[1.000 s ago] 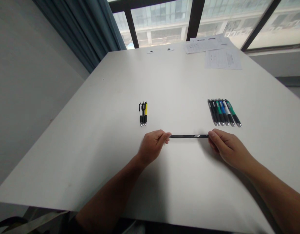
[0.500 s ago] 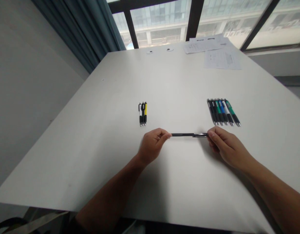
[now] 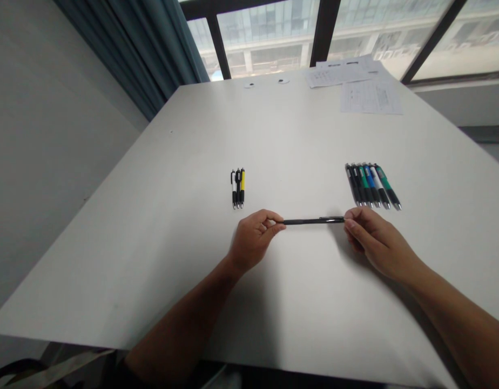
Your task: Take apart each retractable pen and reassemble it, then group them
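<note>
- In the head view, the black pen lies level between the two hands, held crosswise over the white table; whether it touches the surface, I cannot tell.
- At the pen's left end, the left hand pinches the tip between thumb and index, its fingers narrow.
- At the pen's right end, the right hand grips the button end, fingers closed on it, the others curled under.
- Beyond the pen and to its left, three pens lie side by side, just past the left hand.
- Beyond the pen and to its right, six pens lie in a slanting row, their tips near the right knuckles, so room there is tight.
- Straight beyond the pen, open tabletop runs between the two rows toward the far edge, with papers to its right.
- On the near side of the pen, white surface stretches between the forearms to the near edge; the table's slanting left edge is well apart from the pen.
- Since half a second ago, the pen's clip has turned from its near side to its far side; both rows look unmoved.
</note>
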`<state>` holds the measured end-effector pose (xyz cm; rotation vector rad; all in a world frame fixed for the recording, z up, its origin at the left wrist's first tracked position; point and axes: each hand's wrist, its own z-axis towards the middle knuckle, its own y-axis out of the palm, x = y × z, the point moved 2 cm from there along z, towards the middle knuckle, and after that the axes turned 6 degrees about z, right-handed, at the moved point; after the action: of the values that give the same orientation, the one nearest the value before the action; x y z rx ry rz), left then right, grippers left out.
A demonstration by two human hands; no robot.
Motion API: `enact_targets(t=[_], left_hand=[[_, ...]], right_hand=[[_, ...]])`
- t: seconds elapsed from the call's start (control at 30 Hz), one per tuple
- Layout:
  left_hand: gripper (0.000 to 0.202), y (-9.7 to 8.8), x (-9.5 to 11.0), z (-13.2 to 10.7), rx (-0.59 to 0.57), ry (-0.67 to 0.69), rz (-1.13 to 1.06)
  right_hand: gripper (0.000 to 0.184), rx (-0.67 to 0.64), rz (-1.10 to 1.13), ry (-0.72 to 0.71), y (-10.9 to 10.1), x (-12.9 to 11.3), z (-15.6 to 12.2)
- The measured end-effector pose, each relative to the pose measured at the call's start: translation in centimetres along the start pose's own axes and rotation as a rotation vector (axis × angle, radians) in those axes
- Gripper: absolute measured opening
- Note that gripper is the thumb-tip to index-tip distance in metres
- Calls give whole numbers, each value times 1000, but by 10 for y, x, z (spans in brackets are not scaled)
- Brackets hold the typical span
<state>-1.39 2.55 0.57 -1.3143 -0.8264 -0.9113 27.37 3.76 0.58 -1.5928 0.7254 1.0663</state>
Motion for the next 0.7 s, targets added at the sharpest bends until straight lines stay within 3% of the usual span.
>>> enact_targets(t=[0.13,0.27,0.33,0.43,0.53,0.7], left_hand=[[23,0,-3,3,-16,-96,-252],[34,4,-6,8,-56,-162,-551],[35,5,-7,9,-38,-144,-585],[29,2,-6,8,57,-71,-403],[20,-5,-4,5,94,126,-48],[24,2,6,0,-150,592,477]], right_hand=[[26,-60,-28,3,-1,-7,0],[31,-270,37,-35,7,-17,-3],[33,-355,123,-16,12,-19,-7],[34,-362,224,40,16,-19,-10],[36,-246,306,70,13,-15,-11],[33,50,403,-106,2,-20,-14]])
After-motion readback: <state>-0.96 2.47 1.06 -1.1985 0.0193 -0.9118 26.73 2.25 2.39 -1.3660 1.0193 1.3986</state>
